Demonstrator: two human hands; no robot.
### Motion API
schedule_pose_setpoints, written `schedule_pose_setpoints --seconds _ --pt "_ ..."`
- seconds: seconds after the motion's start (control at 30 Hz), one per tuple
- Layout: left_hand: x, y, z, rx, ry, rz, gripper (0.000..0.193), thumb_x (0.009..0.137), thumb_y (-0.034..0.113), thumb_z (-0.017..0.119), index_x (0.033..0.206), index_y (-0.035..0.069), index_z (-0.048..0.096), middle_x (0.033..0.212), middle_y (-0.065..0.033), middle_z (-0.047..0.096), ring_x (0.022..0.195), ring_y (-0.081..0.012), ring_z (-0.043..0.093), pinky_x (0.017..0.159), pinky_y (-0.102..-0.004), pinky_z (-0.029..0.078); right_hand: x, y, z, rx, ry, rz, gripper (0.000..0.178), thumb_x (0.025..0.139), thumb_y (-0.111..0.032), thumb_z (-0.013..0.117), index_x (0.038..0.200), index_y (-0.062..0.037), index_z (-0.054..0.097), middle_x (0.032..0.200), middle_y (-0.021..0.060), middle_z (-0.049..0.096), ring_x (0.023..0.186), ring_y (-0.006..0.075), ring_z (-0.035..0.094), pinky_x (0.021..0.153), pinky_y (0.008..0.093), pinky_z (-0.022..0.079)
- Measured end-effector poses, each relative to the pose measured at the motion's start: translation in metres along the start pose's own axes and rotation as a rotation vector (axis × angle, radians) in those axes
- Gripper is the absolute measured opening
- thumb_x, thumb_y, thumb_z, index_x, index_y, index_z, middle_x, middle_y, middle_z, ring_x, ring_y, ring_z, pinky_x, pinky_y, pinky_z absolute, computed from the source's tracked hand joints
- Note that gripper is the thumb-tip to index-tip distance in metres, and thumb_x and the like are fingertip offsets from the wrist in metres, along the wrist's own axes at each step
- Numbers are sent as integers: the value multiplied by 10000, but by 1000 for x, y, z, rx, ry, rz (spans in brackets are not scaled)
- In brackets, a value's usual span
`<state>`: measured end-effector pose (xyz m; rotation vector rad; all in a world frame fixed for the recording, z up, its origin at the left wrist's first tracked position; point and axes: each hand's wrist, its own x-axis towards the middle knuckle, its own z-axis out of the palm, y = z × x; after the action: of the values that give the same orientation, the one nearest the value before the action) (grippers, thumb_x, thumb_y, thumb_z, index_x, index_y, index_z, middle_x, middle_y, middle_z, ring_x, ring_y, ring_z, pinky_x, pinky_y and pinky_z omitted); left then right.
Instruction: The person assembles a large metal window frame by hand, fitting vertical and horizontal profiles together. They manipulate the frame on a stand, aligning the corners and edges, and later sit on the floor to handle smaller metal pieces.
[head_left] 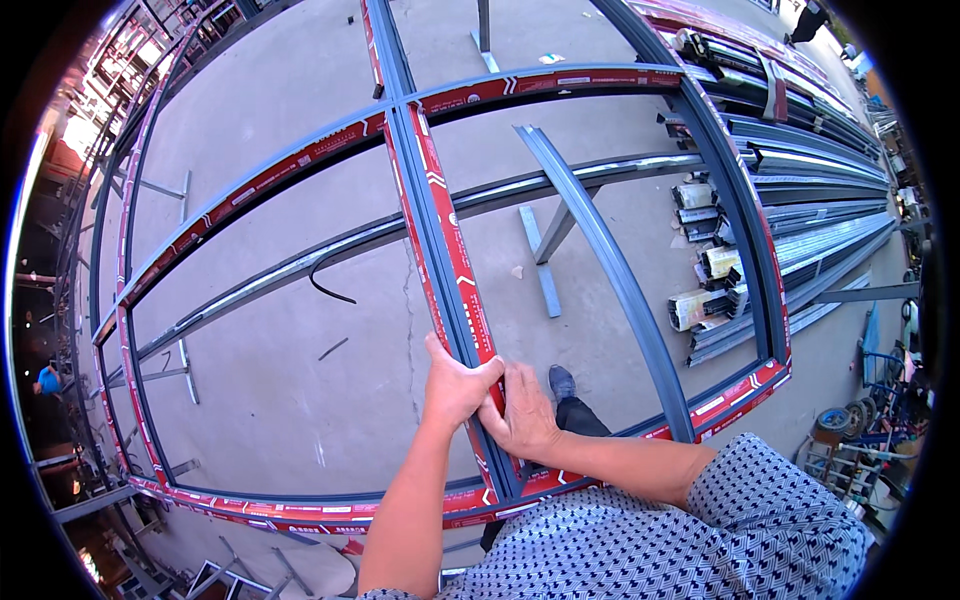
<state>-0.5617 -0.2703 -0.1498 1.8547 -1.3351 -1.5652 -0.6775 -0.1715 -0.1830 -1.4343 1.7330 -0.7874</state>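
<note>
A large dark grey metal window frame (330, 497), with red printed protective film along its sides, spans the view in front of me. Its middle upright bar (440, 240) runs away from my body. My left hand (460, 388) grips this bar near its close end, fingers wrapped over the left side. Right beside it, my right hand (523, 412) is closed against the bar's right side, its fingertips partly hidden. The two hands touch or nearly touch. To the right, a loose grey metal profile (610, 255) lies across the frame's near edge.
Under the frame is a metal support rail (300, 250) with legs on the concrete floor. Bundles of long metal profiles (800, 200) are stacked at right. A wheeled cart (850, 415) stands at the far right. My shoe (562, 382) shows through the frame.
</note>
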Motion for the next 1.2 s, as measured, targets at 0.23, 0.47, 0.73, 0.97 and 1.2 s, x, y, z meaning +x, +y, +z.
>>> schedule_pose_setpoints --seconds 0.23,0.47,0.73,0.97,1.2 --pt "10 -21 6 73 96 38 976 783 330 883 1501 -54 344 1291 -260 684 1109 -331 739 969 -429 597 4 -2 -19 211 -360 259 691 1021 -572 658 1228 52 445 1045 362 713 980 525 732 857 567 573" --pt "-15 3 21 437 324 67 1226 797 435 875 1683 -61 189 1596 -320 454 1444 -439 524 1196 -482 437 6 9 -21 315 -343 211 722 990 -536 708 1188 111 456 1060 394 705 1012 527 729 884 539 577" --pt "-35 24 43 797 569 491 868 827 380 867 1491 -58 520 1410 -298 563 1345 -446 562 1136 -509 468 6 12 -42 385 -198 107 796 902 -539 803 1216 112 470 1088 377 697 1042 493 732 894 513 579" --pt "-25 22 41 -185 -46 -2 326 996 160 688 1220 -66 615 989 -126 734 839 -215 739 744 -384 620 -3 4 -72 466 -313 121 755 954 -545 741 1260 104 505 1153 319 704 1032 458 728 915 499 575" --pt "-59 22 40 -294 -13 21 152 1043 108 622 1125 -6 562 948 -95 674 771 -165 686 690 -346 614 1 52 -131 -339 228 -235 768 922 -363 769 1473 85 477 1419 285 568 1382 460 530 1177 525 408"
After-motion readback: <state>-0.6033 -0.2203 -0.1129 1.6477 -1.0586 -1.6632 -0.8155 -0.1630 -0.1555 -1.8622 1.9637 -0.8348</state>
